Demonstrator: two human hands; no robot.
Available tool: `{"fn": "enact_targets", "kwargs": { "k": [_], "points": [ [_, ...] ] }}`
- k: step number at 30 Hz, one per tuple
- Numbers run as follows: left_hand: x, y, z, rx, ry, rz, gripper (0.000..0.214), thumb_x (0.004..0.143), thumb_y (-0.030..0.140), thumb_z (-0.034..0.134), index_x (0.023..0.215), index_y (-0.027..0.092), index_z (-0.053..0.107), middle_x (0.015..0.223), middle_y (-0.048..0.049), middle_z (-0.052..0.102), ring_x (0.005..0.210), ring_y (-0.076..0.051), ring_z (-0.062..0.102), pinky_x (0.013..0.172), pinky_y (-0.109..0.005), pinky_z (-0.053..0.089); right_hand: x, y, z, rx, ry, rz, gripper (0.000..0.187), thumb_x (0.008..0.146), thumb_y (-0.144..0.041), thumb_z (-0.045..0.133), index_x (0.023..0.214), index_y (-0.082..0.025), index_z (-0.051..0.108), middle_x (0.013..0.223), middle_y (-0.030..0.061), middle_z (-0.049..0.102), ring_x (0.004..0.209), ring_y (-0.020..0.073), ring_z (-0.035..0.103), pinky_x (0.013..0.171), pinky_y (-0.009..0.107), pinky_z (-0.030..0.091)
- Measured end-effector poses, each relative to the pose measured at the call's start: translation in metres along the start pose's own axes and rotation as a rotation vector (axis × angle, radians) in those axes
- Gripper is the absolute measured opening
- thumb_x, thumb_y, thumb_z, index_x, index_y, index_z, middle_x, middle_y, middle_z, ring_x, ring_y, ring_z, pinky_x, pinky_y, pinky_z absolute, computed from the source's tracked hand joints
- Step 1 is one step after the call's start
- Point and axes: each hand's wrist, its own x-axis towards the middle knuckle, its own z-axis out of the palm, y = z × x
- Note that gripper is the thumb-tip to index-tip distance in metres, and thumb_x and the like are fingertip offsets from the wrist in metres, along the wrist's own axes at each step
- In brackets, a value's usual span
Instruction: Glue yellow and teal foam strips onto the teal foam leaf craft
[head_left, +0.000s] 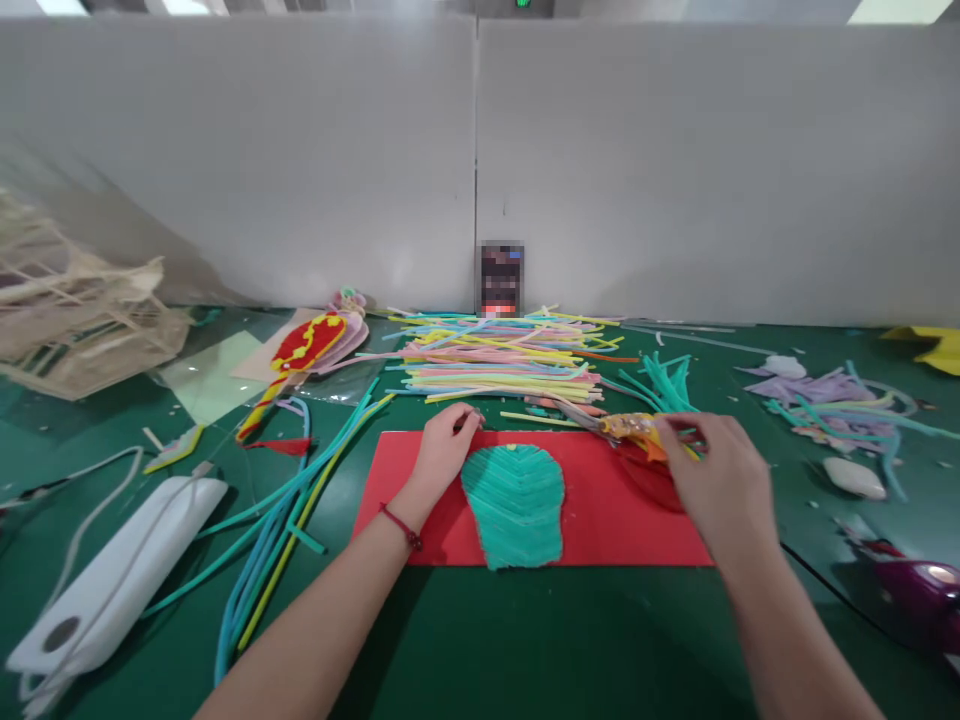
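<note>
My left hand [450, 440] is closed in a pinch above the upper left edge of a teal, leaf-like ribbed piece [514, 510]. Whatever its fingertips hold, if anything, is too small to make out. The teal piece lies flat on a red sheet [600, 520]. To the right, my right hand [716, 475] has its fingers closed at the handles of a pair of scissors [630, 427], wrapped in yellow and orange. The blades point left, along the sheet's top edge.
Rows of pastel fuzzy sticks [502, 360] lie behind the sheet, a phone [501, 280] against the wall. Left are teal and blue strands [300, 500], a white power strip [120, 570] and a red-yellow ornament [307, 345]. Right are purple scraps [817, 395] and a purple tool [919, 595].
</note>
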Motion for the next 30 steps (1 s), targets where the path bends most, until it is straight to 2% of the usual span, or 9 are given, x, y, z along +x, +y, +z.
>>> {"fn": "enact_targets", "kwargs": {
  "k": [2, 5, 8, 11, 15, 20, 25, 30],
  "points": [
    [0.001, -0.002, 0.001, 0.030, -0.007, 0.003, 0.016, 0.084, 0.021, 0.047, 0.079, 0.019, 0.062, 0.086, -0.0024, 0.069, 0.081, -0.017, 0.064, 0.076, -0.028, 0.050, 0.002, 0.025, 0.000, -0.134, -0.113, 0.133, 0.038, 0.085, -0.048, 0.042, 0.091, -0.017, 0.063, 0.085, 0.0108, 0.061, 0.079, 0.0247, 0.057, 0.076, 0.039, 0.045],
    [0.002, -0.002, 0.002, 0.080, -0.036, 0.014, 0.016, 0.083, 0.018, 0.050, 0.088, 0.019, 0.065, 0.094, -0.0040, 0.069, 0.087, -0.018, 0.063, 0.081, -0.029, 0.049, -0.002, 0.045, 0.013, -0.182, -0.318, 0.238, 0.045, 0.084, -0.048, 0.042, 0.100, -0.012, 0.064, 0.092, 0.0156, 0.063, 0.092, 0.0291, 0.058, 0.080, 0.039, 0.044],
    [0.007, -0.001, 0.005, 0.143, -0.076, 0.020, 0.017, 0.078, 0.015, 0.054, 0.089, 0.020, 0.067, 0.091, -0.0044, 0.067, 0.083, -0.018, 0.063, 0.080, -0.030, 0.049, -0.002, 0.048, 0.023, -0.173, -0.408, 0.297, 0.050, 0.086, -0.051, 0.039, 0.106, -0.011, 0.062, 0.094, 0.0160, 0.064, 0.095, 0.0285, 0.059, 0.083, 0.037, 0.044],
    [0.016, 0.002, 0.010, 0.197, -0.102, 0.000, 0.017, 0.077, 0.017, 0.056, 0.090, 0.018, 0.067, 0.082, -0.0043, 0.066, 0.073, -0.018, 0.062, 0.070, -0.030, 0.050, 0.000, 0.044, 0.023, -0.190, -0.470, 0.334, 0.050, 0.086, -0.052, 0.038, 0.106, -0.013, 0.062, 0.097, 0.0154, 0.064, 0.095, 0.0288, 0.060, 0.082, 0.039, 0.045],
    [0.028, 0.010, 0.020, 0.219, -0.142, 0.007, 0.010, 0.077, 0.018, 0.057, 0.078, 0.019, 0.067, 0.078, -0.0027, 0.069, 0.072, -0.017, 0.063, 0.066, -0.027, 0.049, -0.001, 0.042, 0.021, -0.202, -0.440, 0.331, 0.049, 0.087, -0.051, 0.035, 0.100, -0.013, 0.063, 0.100, 0.0171, 0.064, 0.093, 0.0329, 0.061, 0.078, 0.044, 0.045],
    [0.034, 0.025, 0.028, 0.205, -0.178, 0.043, 0.015, 0.075, 0.014, 0.057, 0.062, 0.018, 0.062, 0.061, -0.0004, 0.066, 0.061, -0.017, 0.061, 0.062, -0.027, 0.047, -0.003, 0.041, 0.023, -0.131, -0.381, 0.302, 0.045, 0.090, -0.045, 0.035, 0.099, -0.010, 0.061, 0.097, 0.0189, 0.065, 0.093, 0.0312, 0.062, 0.078, 0.039, 0.046],
    [0.042, 0.043, 0.021, 0.178, -0.136, 0.080, 0.011, 0.074, 0.007, 0.057, 0.073, 0.017, 0.063, 0.064, 0.0001, 0.066, 0.062, -0.015, 0.063, 0.062, -0.025, 0.048, 0.001, 0.038, 0.022, -0.088, -0.313, 0.371, 0.047, 0.092, -0.043, 0.028, 0.103, -0.007, 0.056, 0.098, 0.0234, 0.064, 0.092, 0.0307, 0.063, 0.076, 0.038, 0.045],
    [0.055, 0.071, 0.013, 0.197, -0.086, 0.159, 0.015, 0.073, 0.004, 0.057, 0.079, 0.016, 0.062, 0.068, 0.0007, 0.066, 0.066, -0.014, 0.063, 0.064, -0.024, 0.048, 0.002, 0.032, 0.018, -0.055, -0.321, 0.472, 0.046, 0.092, -0.044, 0.028, 0.107, -0.008, 0.053, 0.096, 0.0237, 0.066, 0.087, 0.0322, 0.064, 0.070, 0.039, 0.046]
  ]
}}
